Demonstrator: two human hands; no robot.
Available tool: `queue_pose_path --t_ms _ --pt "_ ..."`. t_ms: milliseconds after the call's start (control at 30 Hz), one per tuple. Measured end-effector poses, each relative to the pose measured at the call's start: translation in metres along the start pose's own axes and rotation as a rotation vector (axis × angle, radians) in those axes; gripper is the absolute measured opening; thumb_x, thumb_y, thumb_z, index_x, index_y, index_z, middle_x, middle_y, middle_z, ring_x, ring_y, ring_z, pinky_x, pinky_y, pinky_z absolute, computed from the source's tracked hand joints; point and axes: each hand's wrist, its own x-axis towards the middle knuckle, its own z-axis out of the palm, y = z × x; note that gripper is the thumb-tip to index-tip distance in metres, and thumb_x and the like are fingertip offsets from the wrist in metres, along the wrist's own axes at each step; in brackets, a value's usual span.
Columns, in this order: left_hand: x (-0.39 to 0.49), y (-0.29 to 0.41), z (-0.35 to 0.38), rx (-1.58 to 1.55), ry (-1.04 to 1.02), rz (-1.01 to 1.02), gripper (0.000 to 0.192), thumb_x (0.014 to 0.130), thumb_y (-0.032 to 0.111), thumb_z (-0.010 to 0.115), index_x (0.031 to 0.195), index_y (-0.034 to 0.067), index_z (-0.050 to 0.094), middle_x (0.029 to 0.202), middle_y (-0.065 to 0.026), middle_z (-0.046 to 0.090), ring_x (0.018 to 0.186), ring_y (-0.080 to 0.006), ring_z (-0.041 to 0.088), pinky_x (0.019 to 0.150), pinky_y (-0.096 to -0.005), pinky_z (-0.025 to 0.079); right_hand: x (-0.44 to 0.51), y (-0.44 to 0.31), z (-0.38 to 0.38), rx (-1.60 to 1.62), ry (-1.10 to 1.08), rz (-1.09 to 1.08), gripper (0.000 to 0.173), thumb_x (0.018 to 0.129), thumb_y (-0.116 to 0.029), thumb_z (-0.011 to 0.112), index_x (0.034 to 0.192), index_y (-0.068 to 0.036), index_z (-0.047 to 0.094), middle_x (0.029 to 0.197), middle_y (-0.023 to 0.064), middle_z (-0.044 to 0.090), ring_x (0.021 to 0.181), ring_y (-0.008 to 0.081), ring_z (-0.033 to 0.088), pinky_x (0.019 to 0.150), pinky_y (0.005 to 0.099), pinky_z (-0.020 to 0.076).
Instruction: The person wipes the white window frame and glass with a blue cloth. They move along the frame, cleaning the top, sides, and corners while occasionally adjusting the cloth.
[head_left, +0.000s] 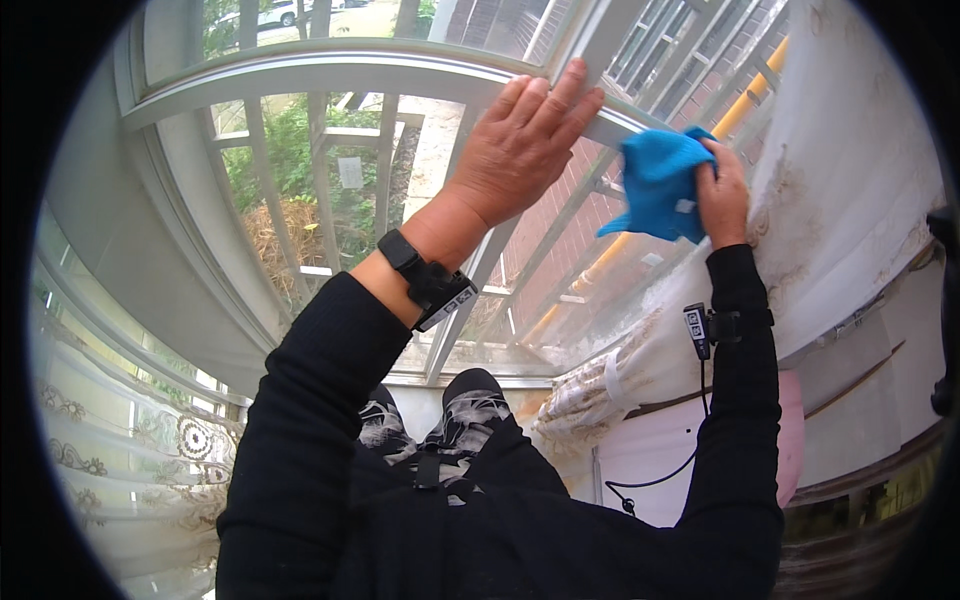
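My left hand (525, 142) lies with its fingers extended over the white horizontal rail (337, 71) of a window frame, near where an upright bar meets it. No object shows in that hand. To the right, my right hand (724, 195) grips a blue cloth (664, 184) by its right side. The cloth is bunched, bears a small white tag, and hangs in front of the lower window pane (555, 247), just below the rail. Whether it presses on the glass I cannot tell.
A white patterned curtain (840, 150) hangs close at my right, its lower part tied (615, 379). Sheer lace curtain (142, 450) hangs on the left. Outside the glass are metal bars (319, 172) and a yellow pipe (750, 94). A black cable (675, 476) dangles from my right wrist device (697, 330).
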Motion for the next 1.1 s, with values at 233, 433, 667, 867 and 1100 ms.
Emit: queue_pose_path --t_ms 233,433,667,867,1100 --pt "-0.002 0.001 0.006 0.040 0.018 -0.020 0.072 0.088 0.025 0.069 0.153 0.018 0.038 0.159 -0.0115 0.032 0.136 -0.0238 0.043 0.117 -0.0389 0.031 0.014 -0.030 0.023 0.094 0.004 -0.075 0.021 0.088 -0.010 0.053 0.101 0.000 0.066 0.103 0.0209 0.068 0.099 0.0397 0.062 0.091 0.0436 0.0476" --pt "0.000 -0.003 0.000 -0.047 0.048 -0.017 0.062 0.097 0.021 0.061 0.154 0.018 0.037 0.158 -0.0137 0.035 0.131 -0.0247 0.049 0.116 -0.0395 0.033 0.043 -0.101 0.052 0.508 -0.204 -0.146 0.031 0.083 -0.008 0.052 0.112 0.000 0.062 0.106 0.0193 0.065 0.103 0.0380 0.061 0.092 0.0394 0.0479" --pt "0.001 0.003 0.005 0.011 -0.001 -0.009 0.078 0.087 0.029 0.071 0.155 0.019 0.034 0.160 -0.0111 0.030 0.135 -0.0233 0.043 0.118 -0.0385 0.030 0.026 -0.041 0.011 0.412 -0.190 -0.053 0.026 0.080 -0.002 0.053 0.103 -0.004 0.065 0.103 0.0150 0.066 0.103 0.0334 0.062 0.095 0.0371 0.0470" --pt "0.001 0.000 0.009 0.036 0.054 -0.034 0.072 0.090 0.026 0.068 0.154 0.020 0.036 0.159 -0.0100 0.033 0.135 -0.0227 0.045 0.118 -0.0375 0.031 0.035 -0.082 0.032 0.365 -0.188 -0.330 0.037 0.081 -0.006 0.053 0.116 -0.003 0.065 0.120 0.0178 0.064 0.114 0.0370 0.058 0.103 0.0412 0.0440" --pt "0.005 0.002 0.000 -0.029 0.002 -0.008 0.077 0.088 0.031 0.073 0.154 0.019 0.035 0.159 -0.0110 0.032 0.133 -0.0254 0.046 0.119 -0.0389 0.031 0.021 -0.052 0.018 0.261 -0.102 -0.183 0.022 0.087 -0.008 0.053 0.106 -0.003 0.064 0.108 0.0170 0.064 0.109 0.0371 0.058 0.099 0.0418 0.0440"
